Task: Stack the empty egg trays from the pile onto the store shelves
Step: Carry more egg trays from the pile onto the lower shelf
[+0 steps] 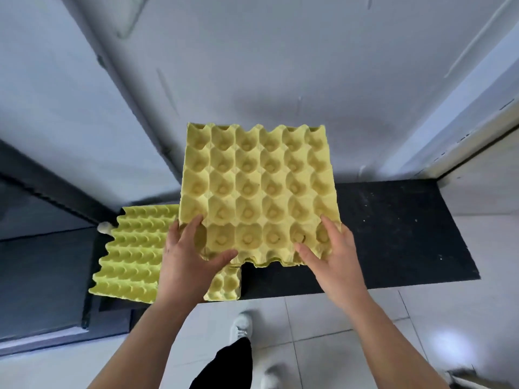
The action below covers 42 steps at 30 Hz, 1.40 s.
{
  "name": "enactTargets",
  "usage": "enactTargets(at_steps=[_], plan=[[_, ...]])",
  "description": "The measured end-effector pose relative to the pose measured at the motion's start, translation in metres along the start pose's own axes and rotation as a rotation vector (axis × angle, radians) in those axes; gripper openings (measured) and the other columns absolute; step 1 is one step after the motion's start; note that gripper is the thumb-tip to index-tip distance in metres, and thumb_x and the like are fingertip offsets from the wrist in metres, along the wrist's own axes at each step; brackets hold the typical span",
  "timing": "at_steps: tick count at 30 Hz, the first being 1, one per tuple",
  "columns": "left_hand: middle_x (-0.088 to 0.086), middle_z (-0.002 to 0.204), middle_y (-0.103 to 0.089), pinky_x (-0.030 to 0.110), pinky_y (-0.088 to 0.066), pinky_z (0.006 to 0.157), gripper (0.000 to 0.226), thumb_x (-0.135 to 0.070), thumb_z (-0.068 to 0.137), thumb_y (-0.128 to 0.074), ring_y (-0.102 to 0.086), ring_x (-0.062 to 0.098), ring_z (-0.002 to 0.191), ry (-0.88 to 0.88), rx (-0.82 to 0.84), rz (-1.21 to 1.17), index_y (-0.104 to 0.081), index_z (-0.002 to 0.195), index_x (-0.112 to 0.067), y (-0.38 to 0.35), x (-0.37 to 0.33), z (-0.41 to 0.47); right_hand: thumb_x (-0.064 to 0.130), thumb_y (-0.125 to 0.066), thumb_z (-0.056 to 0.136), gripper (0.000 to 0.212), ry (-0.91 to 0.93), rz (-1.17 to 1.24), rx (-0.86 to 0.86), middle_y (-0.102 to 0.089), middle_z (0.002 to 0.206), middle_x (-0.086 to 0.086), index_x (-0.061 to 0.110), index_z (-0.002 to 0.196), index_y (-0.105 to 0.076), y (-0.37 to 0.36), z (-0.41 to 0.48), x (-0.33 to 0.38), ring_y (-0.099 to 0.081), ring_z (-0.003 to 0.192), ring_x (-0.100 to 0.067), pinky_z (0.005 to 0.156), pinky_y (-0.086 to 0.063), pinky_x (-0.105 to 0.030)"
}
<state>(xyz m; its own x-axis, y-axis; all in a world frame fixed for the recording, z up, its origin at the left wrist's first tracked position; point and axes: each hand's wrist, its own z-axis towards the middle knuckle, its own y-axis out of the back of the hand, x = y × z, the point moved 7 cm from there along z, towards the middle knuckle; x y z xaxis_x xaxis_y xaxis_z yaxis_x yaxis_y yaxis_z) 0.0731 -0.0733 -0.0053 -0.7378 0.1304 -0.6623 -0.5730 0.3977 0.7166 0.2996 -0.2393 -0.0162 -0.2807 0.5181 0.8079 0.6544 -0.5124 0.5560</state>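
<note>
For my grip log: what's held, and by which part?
The yellow egg tray, by its near edge: left hand at the left corner, right hand at the right.

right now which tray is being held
The upper tray, held by left hand and right hand; the other tray lies lower left on the black shelf.

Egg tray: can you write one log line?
left hand grips egg tray | right hand grips egg tray | tray pile on black surface

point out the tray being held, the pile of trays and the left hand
held tray (pixel 258 181): head view, middle cups of its top face
tray pile (pixel 132 248): head view, top tray's ridged surface
left hand (pixel 188 259): head view, back of hand
</note>
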Motion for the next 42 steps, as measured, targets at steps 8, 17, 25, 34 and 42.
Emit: enactTargets(at_steps=[8, 17, 25, 34, 42], plan=[[-0.003, 0.15, -0.032, 0.033, -0.042, 0.1, 0.102, -0.064, 0.05, -0.076, -0.042, 0.014, 0.131, 0.089, -0.327, -0.176, -0.044, 0.141, -0.033, 0.105, 0.054, -0.106, 0.065, -0.067, 0.07, 0.085, 0.246, -0.01, 0.186, -0.027, 0.147, -0.001, 0.042, 0.143, -0.031, -0.04, -0.064, 0.088, -0.026, 0.138, -0.014, 0.108, -0.029, -0.031], [-0.009, 0.139, -0.038, 0.029, -0.045, 0.097, 0.098, -0.057, 0.053, -0.084, -0.054, 0.011, 0.113, 0.195, -0.559, -0.283, -0.049, 0.139, -0.028, 0.209, 0.144, -0.192, 0.068, -0.064, 0.067, 0.088, 0.448, -0.075, 0.371, -0.03, 0.145, -0.004, 0.04, 0.144, -0.032, -0.121, -0.144, 0.196, -0.028, 0.137, -0.017, 0.107, -0.028, -0.03], [-0.01, 0.138, -0.032, 0.013, -0.041, 0.09, 0.094, -0.049, 0.056, -0.089, -0.06, -0.001, 0.1, 0.22, -0.612, -0.342, -0.047, 0.139, -0.036, 0.321, 0.249, -0.223, 0.065, -0.063, 0.073, 0.086, 0.545, -0.166, 0.429, -0.028, 0.149, -0.008, 0.037, 0.146, -0.027, -0.239, -0.215, 0.291, -0.026, 0.14, -0.024, 0.111, -0.031, -0.044], [-0.004, 0.138, -0.031, 0.026, -0.044, 0.098, 0.093, -0.049, 0.06, -0.088, -0.061, 0.015, 0.106, 0.225, -0.566, -0.259, -0.044, 0.141, -0.035, 0.434, 0.363, -0.209, 0.057, -0.068, 0.077, 0.082, 0.484, -0.113, 0.415, -0.029, 0.149, -0.01, 0.031, 0.146, -0.032, -0.361, -0.279, 0.351, -0.024, 0.14, -0.024, 0.111, -0.029, -0.042], [-0.005, 0.142, -0.033, 0.037, -0.044, 0.105, 0.092, -0.054, 0.061, -0.086, -0.053, 0.02, 0.12, 0.178, -0.515, -0.223, -0.043, 0.14, -0.038, 0.489, 0.411, -0.134, 0.054, -0.065, 0.081, 0.08, 0.417, -0.149, 0.367, -0.028, 0.145, -0.011, 0.029, 0.148, -0.028, -0.427, -0.261, 0.387, -0.03, 0.136, -0.026, 0.107, -0.033, -0.038]])
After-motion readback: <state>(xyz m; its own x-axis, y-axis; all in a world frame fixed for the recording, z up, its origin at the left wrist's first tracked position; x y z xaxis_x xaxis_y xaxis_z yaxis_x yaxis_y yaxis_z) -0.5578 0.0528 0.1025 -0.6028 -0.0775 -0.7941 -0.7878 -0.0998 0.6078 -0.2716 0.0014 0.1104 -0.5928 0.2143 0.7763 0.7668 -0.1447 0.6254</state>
